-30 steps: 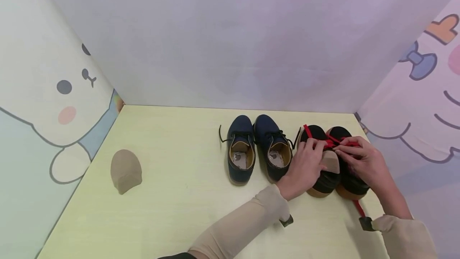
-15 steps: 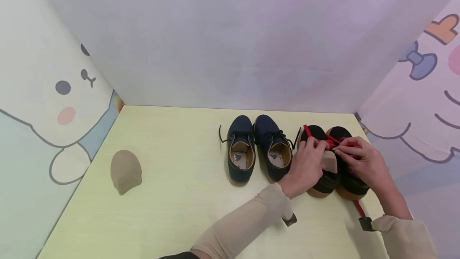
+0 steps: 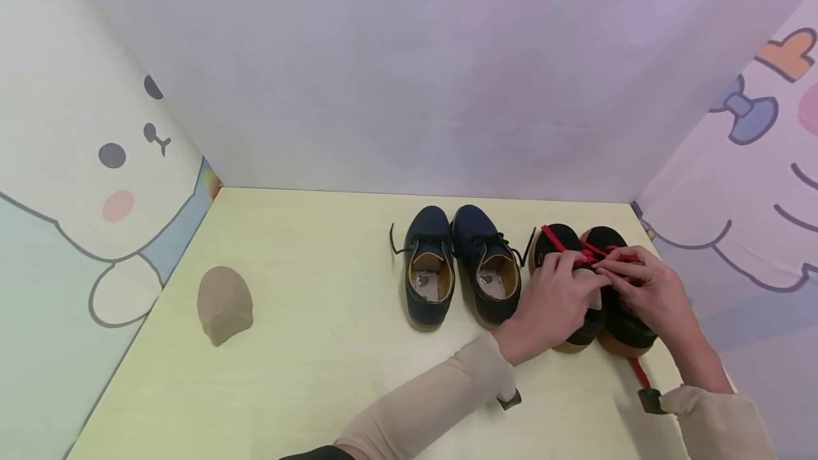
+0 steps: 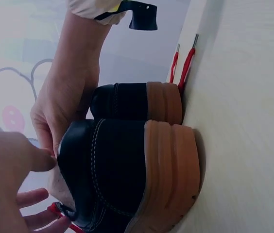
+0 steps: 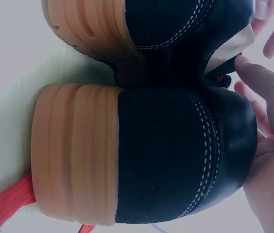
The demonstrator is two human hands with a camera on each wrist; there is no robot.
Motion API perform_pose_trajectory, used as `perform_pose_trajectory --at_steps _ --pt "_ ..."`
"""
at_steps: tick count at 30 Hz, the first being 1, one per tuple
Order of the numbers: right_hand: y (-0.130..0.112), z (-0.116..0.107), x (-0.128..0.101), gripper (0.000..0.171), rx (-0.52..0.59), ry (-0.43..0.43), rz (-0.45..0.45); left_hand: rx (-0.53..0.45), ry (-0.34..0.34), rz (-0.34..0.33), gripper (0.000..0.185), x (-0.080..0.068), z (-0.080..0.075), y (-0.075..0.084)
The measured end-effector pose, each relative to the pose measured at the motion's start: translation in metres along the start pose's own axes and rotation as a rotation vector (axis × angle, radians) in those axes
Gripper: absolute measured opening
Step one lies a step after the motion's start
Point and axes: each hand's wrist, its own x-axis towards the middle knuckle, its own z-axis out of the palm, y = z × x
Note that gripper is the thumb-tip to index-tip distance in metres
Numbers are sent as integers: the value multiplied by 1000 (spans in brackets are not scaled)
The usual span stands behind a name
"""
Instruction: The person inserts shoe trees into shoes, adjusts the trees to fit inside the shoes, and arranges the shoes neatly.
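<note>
A pair of black shoes with red laces stands at the right, soles down. In the head view my left hand (image 3: 552, 300) is over the left black shoe (image 3: 584, 336), its thumb stretched across a beige piece (image 3: 594, 297) in the shoe's opening. Its fingertips lie by the red lace (image 3: 554, 236); in the left wrist view thumb and fingers stand apart. My right hand (image 3: 648, 286) reaches over the right black shoe (image 3: 629, 336) and pinches the left shoe's black upper at the edge of the opening. The hands hide much of the lacing.
Two navy shoes (image 3: 429, 229) with black laces stand just left of the black pair. Far left on the pale table (image 3: 307, 375) lies a loose beige toe-shaped piece (image 3: 224, 304). A grey-white backdrop rises behind, with printed panels at both sides.
My left thumb has moved right across the beige piece, up against the right thumb. Less of the beige piece shows than before. The right hand has hardly moved.
</note>
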Motion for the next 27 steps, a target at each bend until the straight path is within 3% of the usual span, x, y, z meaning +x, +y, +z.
perform_pose_trajectory --at_steps 3,12,19,27 --pt "0 0 -1 19 2 -5 3 65 17 26 37 -2 0 5" --pt "-1 0 -2 15 19 -4 10 146 -20 69 31 -4 -1 11" --pt "3 1 -2 20 4 18 -33 143 -71 68 31 -2 -4 16" --pt "4 1 -1 22 14 26 -33 147 -78 45 29 1 -4 19"
